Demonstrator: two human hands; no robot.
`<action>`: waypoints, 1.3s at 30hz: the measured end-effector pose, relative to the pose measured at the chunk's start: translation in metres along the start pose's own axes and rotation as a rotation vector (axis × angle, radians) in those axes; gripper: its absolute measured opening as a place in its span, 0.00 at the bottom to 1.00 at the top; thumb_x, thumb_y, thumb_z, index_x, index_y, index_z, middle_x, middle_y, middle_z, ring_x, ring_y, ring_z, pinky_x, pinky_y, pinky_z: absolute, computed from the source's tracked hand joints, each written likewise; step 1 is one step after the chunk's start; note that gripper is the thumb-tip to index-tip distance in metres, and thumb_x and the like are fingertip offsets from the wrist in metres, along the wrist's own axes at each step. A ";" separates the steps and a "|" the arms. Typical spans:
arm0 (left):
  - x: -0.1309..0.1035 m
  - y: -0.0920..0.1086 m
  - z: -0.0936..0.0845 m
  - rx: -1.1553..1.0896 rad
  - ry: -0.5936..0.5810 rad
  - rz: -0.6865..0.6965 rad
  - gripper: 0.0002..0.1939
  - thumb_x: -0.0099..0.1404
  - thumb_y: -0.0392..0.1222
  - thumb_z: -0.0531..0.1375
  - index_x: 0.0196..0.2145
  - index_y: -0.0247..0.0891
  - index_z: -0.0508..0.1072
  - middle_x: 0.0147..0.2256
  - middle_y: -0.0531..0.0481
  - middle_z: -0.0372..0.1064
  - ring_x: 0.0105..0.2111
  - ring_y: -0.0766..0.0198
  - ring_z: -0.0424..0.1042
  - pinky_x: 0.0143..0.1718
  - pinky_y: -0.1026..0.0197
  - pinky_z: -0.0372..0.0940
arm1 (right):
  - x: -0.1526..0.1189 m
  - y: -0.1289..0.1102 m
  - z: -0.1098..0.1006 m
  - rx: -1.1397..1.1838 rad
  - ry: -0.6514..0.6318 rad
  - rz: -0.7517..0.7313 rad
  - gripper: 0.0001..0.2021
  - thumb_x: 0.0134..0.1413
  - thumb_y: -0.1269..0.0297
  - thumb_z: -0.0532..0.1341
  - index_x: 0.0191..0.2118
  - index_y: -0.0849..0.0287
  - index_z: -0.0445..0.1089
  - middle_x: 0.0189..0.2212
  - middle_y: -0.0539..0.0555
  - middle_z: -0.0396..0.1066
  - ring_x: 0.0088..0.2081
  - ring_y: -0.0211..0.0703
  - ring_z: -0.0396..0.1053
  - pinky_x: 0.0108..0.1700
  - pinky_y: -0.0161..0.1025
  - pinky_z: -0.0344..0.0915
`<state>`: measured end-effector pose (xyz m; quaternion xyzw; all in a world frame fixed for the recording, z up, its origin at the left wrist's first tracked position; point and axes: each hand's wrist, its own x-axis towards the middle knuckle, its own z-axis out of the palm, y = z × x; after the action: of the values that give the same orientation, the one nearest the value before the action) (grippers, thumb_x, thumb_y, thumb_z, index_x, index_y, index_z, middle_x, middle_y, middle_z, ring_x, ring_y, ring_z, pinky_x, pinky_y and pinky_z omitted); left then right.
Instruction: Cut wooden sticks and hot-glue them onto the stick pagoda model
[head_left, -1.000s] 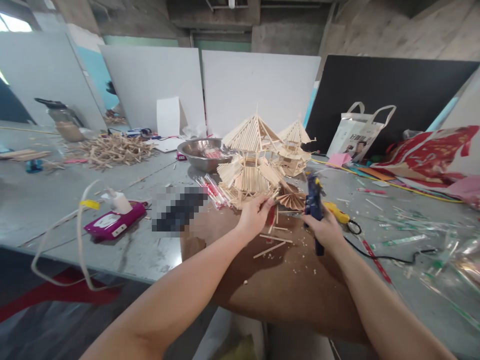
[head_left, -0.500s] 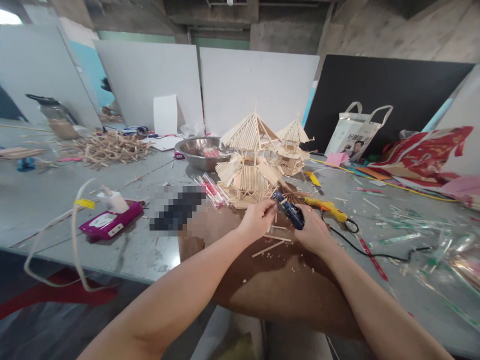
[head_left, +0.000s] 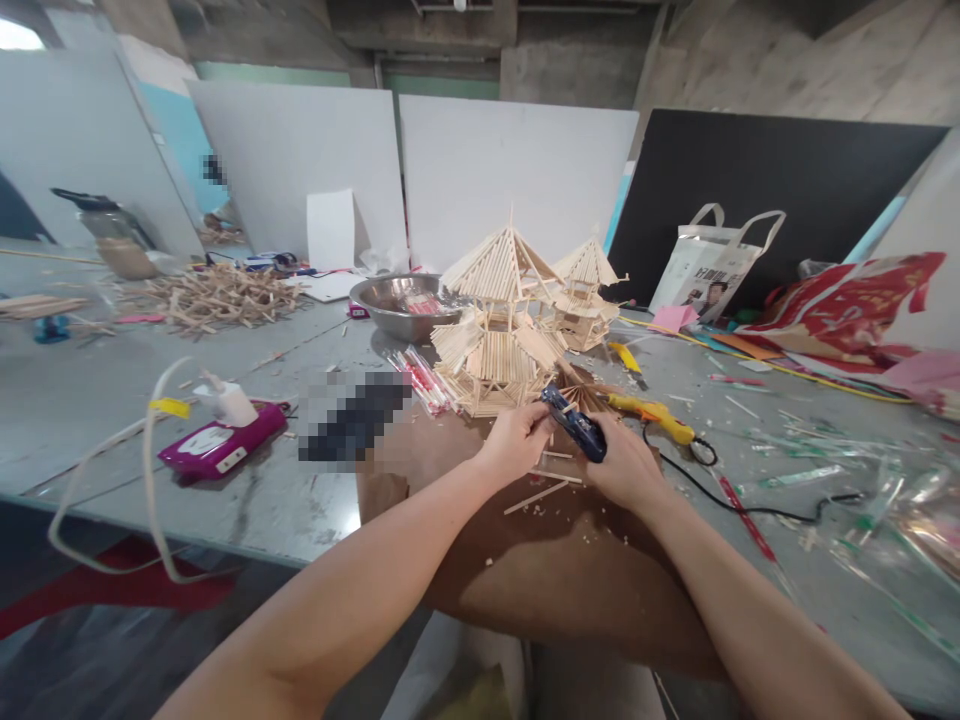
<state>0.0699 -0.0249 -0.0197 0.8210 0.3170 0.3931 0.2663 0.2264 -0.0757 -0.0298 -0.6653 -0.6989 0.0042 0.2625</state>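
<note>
Dark blue tool (head_left: 577,425) in the right hand's (head_left: 628,465) closed grip, long axis slanting away leftward, tip beside the left hand (head_left: 517,440). Left fingers pinched together, catch too small to tell; stick pavilion (head_left: 499,350) just beyond.

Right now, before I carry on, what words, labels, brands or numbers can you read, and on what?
None can be read with certainty.
White tote bag: dark characters, too blurred to read.
Crumpled red-and-white bag: pale markings, not legible.
Purple box: white patch, no legible lettering.
Dark blue tool in the right hand: no legible print.
</note>
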 end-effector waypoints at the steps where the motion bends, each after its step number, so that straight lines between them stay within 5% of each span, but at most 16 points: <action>1: 0.000 0.000 0.000 -0.001 -0.004 0.001 0.15 0.59 0.45 0.47 0.24 0.34 0.66 0.20 0.54 0.60 0.22 0.70 0.58 0.26 0.67 0.54 | 0.000 0.000 0.000 0.000 -0.002 -0.002 0.16 0.38 0.68 0.55 0.39 0.57 0.59 0.32 0.54 0.66 0.33 0.45 0.63 0.32 0.36 0.54; 39: -0.001 0.003 0.001 0.028 0.003 -0.025 0.16 0.59 0.45 0.46 0.24 0.34 0.67 0.18 0.54 0.59 0.21 0.70 0.57 0.24 0.67 0.53 | -0.002 -0.004 -0.006 -0.094 -0.025 0.005 0.10 0.37 0.68 0.53 0.33 0.57 0.61 0.28 0.53 0.68 0.30 0.45 0.65 0.28 0.35 0.51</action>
<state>0.0713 -0.0277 -0.0192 0.8200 0.3330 0.3867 0.2594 0.2252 -0.0797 -0.0238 -0.6785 -0.6998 -0.0197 0.2224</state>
